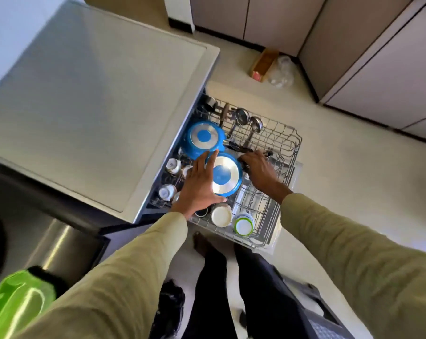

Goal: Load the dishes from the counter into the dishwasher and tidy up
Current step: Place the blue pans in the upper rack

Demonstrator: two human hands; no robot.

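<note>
Two blue pans upside down in dishwasher rack [284, 140], near pan [225, 174] touching or just overlapping far pan [203, 138], likely mid-placement, not yet settled. Risk, as judgement: near pan could slide off tines and knock far pan or cups [174, 165] just beside on left, cause being flat unsupported seat and only light fingertip contact from one side. Could also snag black handle on ladles [254, 124] standing upright behind. Small bowls [243, 225] at front edge of rack, well clear of pans. Left hand [199, 185] reaching in from below, palm down, fingers straight and spread, tips resting on near pan's left rim, gripping nothing. Right hand [257, 167] over pan's right side, fingers curled down onto black handle, seemingly gripping it; thumb hidden. Both arms extended forward, sleeves to wrists
</note>
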